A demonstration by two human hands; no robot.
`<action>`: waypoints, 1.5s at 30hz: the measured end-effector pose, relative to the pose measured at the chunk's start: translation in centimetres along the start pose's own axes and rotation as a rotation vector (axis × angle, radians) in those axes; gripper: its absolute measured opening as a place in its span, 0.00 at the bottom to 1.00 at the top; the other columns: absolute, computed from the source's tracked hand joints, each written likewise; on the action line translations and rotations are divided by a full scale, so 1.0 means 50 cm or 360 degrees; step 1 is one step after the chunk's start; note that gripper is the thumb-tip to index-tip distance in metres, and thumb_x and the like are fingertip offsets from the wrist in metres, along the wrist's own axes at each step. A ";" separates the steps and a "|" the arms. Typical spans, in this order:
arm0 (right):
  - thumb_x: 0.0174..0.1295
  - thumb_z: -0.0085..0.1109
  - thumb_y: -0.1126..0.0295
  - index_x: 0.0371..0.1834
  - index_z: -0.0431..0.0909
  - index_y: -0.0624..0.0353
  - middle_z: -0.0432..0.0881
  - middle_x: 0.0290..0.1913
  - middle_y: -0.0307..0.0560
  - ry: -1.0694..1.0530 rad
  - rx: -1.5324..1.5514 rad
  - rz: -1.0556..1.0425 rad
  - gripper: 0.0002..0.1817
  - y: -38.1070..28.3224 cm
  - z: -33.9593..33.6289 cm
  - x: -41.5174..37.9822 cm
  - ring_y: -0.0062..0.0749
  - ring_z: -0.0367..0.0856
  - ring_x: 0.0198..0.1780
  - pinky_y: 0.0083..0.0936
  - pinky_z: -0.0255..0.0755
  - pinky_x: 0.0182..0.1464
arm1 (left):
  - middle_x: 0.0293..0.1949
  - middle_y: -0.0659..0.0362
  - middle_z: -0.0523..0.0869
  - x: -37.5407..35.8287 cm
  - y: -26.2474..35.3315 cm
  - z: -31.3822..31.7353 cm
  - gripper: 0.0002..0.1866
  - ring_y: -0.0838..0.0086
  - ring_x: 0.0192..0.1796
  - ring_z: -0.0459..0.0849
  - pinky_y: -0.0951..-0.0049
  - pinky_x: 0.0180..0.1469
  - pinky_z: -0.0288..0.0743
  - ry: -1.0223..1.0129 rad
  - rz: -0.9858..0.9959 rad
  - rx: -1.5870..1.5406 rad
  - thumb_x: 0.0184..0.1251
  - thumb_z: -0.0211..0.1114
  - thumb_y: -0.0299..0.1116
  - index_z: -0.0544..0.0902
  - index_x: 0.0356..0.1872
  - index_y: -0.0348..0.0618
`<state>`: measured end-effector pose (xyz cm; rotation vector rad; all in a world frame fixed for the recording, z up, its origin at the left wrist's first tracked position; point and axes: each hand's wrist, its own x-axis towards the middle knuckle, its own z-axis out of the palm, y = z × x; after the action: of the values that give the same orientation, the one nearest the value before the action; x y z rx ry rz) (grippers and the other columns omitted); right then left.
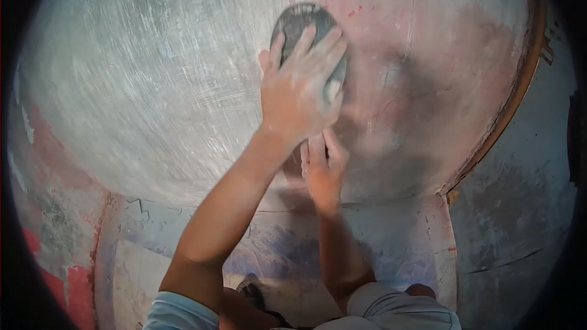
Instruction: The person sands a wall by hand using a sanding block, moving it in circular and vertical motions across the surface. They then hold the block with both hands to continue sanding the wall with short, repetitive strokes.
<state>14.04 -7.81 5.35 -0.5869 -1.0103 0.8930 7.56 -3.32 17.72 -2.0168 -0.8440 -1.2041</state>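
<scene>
I'm seeing left hand [299, 95] pressing sanding pad [309, 40], fingers spread flat; right hand [323, 168] at 6 o'clock, empty, bracing on wall [153, 85]. Pad risking slipping sideways.

The wall [153, 85] looks like rough plaster, matt grey-white with fine scratch marks, and worn pink paint to one side. The sanding pad [304, 30] is dark, gritty and dull. Pale dust coats the left hand [299, 95]. The door frame [520, 85] looks rusty brown.
</scene>
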 end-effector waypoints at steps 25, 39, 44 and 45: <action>0.80 0.54 0.72 0.61 0.84 0.64 0.73 0.26 0.36 0.0033 -0.0316 -0.0343 0.14 0.062 -0.001 -0.017 0.17 0.69 0.27 0.24 0.64 0.29 | 0.74 0.62 0.83 -0.031 -0.013 0.002 0.36 0.56 0.76 0.79 0.43 0.81 0.61 -0.0030 0.0007 -0.0042 0.50 0.71 0.30 0.85 0.69 0.53; 0.81 0.53 0.71 0.53 0.82 0.70 0.74 0.29 0.32 -0.0054 0.0083 -0.0007 0.12 0.133 -0.045 -0.064 0.15 0.69 0.31 0.22 0.64 0.31 | 0.73 0.62 0.83 -0.115 0.012 0.034 0.34 0.57 0.77 0.79 0.44 0.82 0.58 -0.0077 -0.0112 -0.0059 0.50 0.70 0.29 0.88 0.66 0.52; 0.81 0.54 0.67 0.58 0.84 0.66 0.71 0.24 0.34 -0.0016 -0.0245 -0.0108 0.15 0.010 0.001 0.032 0.16 0.68 0.28 0.24 0.64 0.30 | 0.72 0.62 0.84 0.015 -0.025 0.010 0.34 0.57 0.76 0.79 0.46 0.81 0.61 0.0112 0.0038 -0.0047 0.51 0.70 0.30 0.87 0.67 0.52; 0.81 0.54 0.67 0.58 0.84 0.66 0.71 0.24 0.34 -0.0016 -0.0240 -0.0111 0.15 -0.004 0.010 0.044 0.16 0.68 0.28 0.24 0.64 0.30 | 0.72 0.62 0.84 0.029 -0.029 0.008 0.34 0.57 0.76 0.79 0.46 0.81 0.61 0.0113 0.0043 -0.0044 0.51 0.70 0.30 0.87 0.67 0.52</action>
<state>14.22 -6.03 6.76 -0.6705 -1.1075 0.7632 7.18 -1.87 19.17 -1.9891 -0.7672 -1.2708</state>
